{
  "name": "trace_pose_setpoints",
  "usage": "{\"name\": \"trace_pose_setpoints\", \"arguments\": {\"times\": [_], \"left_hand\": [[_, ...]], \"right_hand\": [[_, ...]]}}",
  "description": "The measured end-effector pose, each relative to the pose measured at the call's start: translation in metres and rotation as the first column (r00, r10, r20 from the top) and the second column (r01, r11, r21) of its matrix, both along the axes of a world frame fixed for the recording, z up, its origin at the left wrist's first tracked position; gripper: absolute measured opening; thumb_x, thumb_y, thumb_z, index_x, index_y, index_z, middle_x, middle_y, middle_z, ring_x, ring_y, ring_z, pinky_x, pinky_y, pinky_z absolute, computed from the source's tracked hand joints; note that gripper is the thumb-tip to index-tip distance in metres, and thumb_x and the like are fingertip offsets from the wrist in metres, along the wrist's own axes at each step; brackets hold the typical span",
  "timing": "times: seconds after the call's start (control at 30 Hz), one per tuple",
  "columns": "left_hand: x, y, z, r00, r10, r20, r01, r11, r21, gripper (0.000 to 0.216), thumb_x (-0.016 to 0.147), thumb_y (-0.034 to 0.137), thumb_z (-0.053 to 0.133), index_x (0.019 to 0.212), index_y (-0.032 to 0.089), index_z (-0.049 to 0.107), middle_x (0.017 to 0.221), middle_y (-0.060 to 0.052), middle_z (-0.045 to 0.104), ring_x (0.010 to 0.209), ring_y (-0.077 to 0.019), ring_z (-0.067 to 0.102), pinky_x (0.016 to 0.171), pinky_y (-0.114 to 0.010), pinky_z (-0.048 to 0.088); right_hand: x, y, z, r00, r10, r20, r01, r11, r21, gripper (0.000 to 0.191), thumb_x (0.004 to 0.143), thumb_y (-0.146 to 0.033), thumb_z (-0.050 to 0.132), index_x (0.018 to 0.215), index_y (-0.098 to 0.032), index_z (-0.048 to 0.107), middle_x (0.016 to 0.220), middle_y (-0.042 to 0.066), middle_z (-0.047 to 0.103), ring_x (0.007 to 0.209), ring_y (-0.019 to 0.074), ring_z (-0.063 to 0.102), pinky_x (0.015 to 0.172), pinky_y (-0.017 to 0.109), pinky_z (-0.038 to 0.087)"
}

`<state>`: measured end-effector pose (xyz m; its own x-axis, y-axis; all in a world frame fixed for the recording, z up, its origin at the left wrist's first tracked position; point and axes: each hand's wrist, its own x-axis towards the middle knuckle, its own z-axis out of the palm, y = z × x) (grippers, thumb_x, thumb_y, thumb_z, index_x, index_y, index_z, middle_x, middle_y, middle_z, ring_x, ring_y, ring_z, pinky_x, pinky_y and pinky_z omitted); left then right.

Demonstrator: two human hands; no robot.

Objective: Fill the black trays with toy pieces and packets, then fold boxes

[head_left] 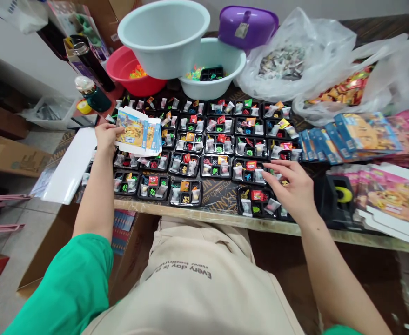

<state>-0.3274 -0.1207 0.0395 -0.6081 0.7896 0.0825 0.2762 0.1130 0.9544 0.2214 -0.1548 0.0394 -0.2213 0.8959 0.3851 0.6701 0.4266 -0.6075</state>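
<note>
My left hand (106, 137) is closed on the left edge of a few flat printed cartons (132, 130), blue and yellow with white flaps, held over the left part of the tray rows. My right hand (295, 186) has its thumb and fingers apart above the right end of the front rows. Its fingertips are beside a black compartment tray (245, 171) with a red packet; whether they touch it I cannot tell. Similar black trays (185, 192) cover the table in rows, each with small wrapped pieces and bright plastic bits in its compartments.
Pale blue basins (164, 51), a red basin (134, 83) and a purple basin (248, 25) stand behind the trays. Plastic bags (295, 32) of packets are at back right. Blue cartons (368, 135), pink cartons (396, 200) and a tape dispenser (330, 197) lie to the right.
</note>
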Motion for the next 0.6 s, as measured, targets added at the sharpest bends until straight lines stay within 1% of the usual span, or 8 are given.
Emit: {"name": "trace_pose_setpoints", "arguments": {"times": [0.07, 0.1, 0.17, 0.27, 0.33, 0.4, 0.53, 0.6], "left_hand": [[0.014, -0.009, 0.01, 0.984, 0.126, 0.129, -0.126, 0.992, -0.009, 0.053, 0.065, 0.038, 0.091, 0.066, 0.016, 0.043, 0.053, 0.009, 0.052, 0.057, -0.0062, 0.051, 0.058, -0.023, 0.043], [0.027, -0.015, 0.014, 0.98, 0.115, 0.165, -0.118, 0.993, 0.008, 0.052, 0.063, 0.037, 0.092, 0.067, 0.015, 0.045, 0.055, 0.009, 0.054, 0.059, -0.0061, 0.053, 0.059, -0.023, 0.044], [0.067, -0.03, 0.019, 0.98, -0.069, 0.189, 0.055, 0.995, 0.079, 0.051, 0.06, 0.038, 0.093, 0.07, 0.015, 0.049, 0.06, 0.009, 0.057, 0.06, -0.0057, 0.054, 0.059, -0.022, 0.042], [0.148, -0.061, 0.016, 0.934, -0.304, 0.187, 0.28, 0.949, 0.143, 0.049, 0.052, 0.038, 0.095, 0.07, 0.016, 0.055, 0.062, 0.007, 0.058, 0.055, -0.0057, 0.05, 0.054, -0.023, 0.039], [0.199, -0.083, 0.01, 0.881, -0.447, 0.154, 0.436, 0.894, 0.099, 0.041, 0.058, 0.039, 0.091, 0.07, 0.017, 0.058, 0.059, 0.005, 0.057, 0.052, -0.0071, 0.048, 0.051, -0.023, 0.038], [0.237, -0.101, 0.004, 0.848, -0.515, 0.124, 0.505, 0.856, 0.108, 0.034, 0.065, 0.038, 0.086, 0.07, 0.018, 0.059, 0.063, 0.003, 0.059, 0.054, -0.0088, 0.05, 0.052, -0.023, 0.039], [0.273, -0.116, -0.009, 0.811, -0.55, 0.198, 0.522, 0.834, 0.178, 0.029, 0.067, 0.032, 0.084, 0.068, 0.019, 0.058, 0.069, 0.001, 0.061, 0.064, -0.012, 0.055, 0.059, -0.025, 0.044], [0.28, -0.118, -0.014, 0.672, -0.616, 0.412, 0.6, 0.778, 0.185, 0.027, 0.066, 0.033, 0.083, 0.074, 0.02, 0.061, 0.078, -0.001, 0.066, 0.074, -0.0162, 0.062, 0.069, -0.028, 0.049]], "right_hand": [[-0.007, -0.005, 0.004, 0.999, 0.023, -0.047, -0.024, 1.0, -0.018, 0.022, 0.087, -0.037, 0.067, 0.106, -0.027, 0.075, 0.111, 0.009, 0.068, 0.098, 0.0238, 0.067, 0.08, 0.04, 0.057], [-0.013, -0.007, 0.006, 0.996, 0.041, -0.075, -0.043, 0.999, -0.026, 0.021, 0.088, -0.036, 0.067, 0.105, -0.028, 0.075, 0.111, 0.008, 0.068, 0.098, 0.0232, 0.067, 0.08, 0.039, 0.056], [-0.03, -0.012, 0.01, 0.987, 0.081, -0.14, -0.087, 0.995, -0.038, 0.02, 0.087, -0.033, 0.068, 0.105, -0.028, 0.075, 0.112, 0.008, 0.068, 0.098, 0.0219, 0.066, 0.079, 0.038, 0.056], [-0.064, -0.016, 0.012, 0.962, 0.124, -0.244, -0.14, 0.989, -0.051, 0.03, 0.084, -0.033, 0.072, 0.113, -0.026, 0.072, 0.117, 0.008, 0.063, 0.088, 0.0181, 0.063, 0.073, 0.035, 0.055], [-0.083, -0.015, 0.01, 0.947, 0.119, -0.299, -0.144, 0.988, -0.063, 0.036, 0.08, -0.035, 0.075, 0.115, -0.026, 0.069, 0.118, 0.006, 0.059, 0.077, 0.0137, 0.059, 0.07, 0.034, 0.054], [-0.093, -0.013, 0.008, 0.94, 0.09, -0.329, -0.126, 0.988, -0.089, 0.035, 0.077, -0.038, 0.079, 0.107, -0.024, 0.069, 0.109, 0.004, 0.057, 0.07, 0.0108, 0.053, 0.065, 0.03, 0.051], [-0.088, -0.017, 0.008, 0.936, 0.003, -0.351, -0.061, 0.986, -0.154, 0.035, 0.071, -0.044, 0.083, 0.076, -0.02, 0.058, 0.084, -0.002, 0.054, 0.065, 0.01, 0.045, 0.059, 0.026, 0.041], [-0.081, -0.024, 0.011, 0.933, -0.018, -0.361, -0.06, 0.977, -0.204, 0.04, 0.071, -0.045, 0.083, 0.069, -0.02, 0.051, 0.072, -0.004, 0.05, 0.061, 0.0094, 0.042, 0.057, 0.025, 0.036]]}}
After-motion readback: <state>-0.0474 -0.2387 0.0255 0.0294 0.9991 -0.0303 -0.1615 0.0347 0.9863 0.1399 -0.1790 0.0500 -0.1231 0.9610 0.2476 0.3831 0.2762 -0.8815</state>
